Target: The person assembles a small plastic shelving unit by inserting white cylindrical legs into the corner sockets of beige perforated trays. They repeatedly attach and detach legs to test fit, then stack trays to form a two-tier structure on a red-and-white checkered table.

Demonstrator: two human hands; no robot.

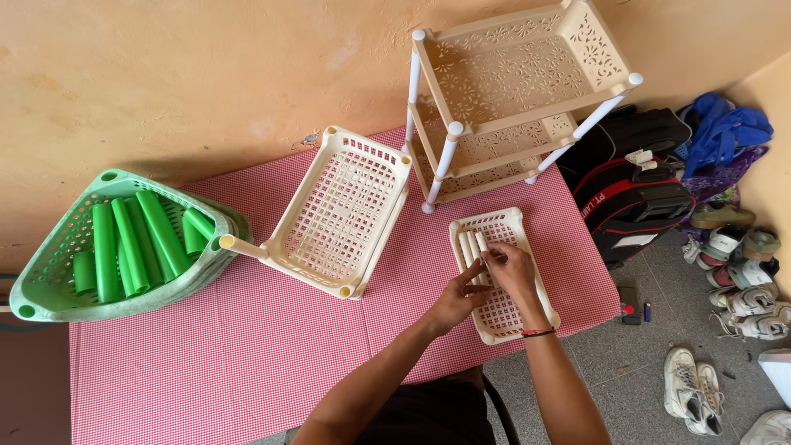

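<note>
Gathering cream tubes [475,245] off the small cream tray [540,284], both hands work together: the right hand [511,268] pinches one tube, the left hand [455,298] steadies beside it. Seemingly picking posts; next needs a clean lift.

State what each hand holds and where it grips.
Right hand pinches a cream tube near its lower end; left hand touches the tubes, grip unclear.
</note>
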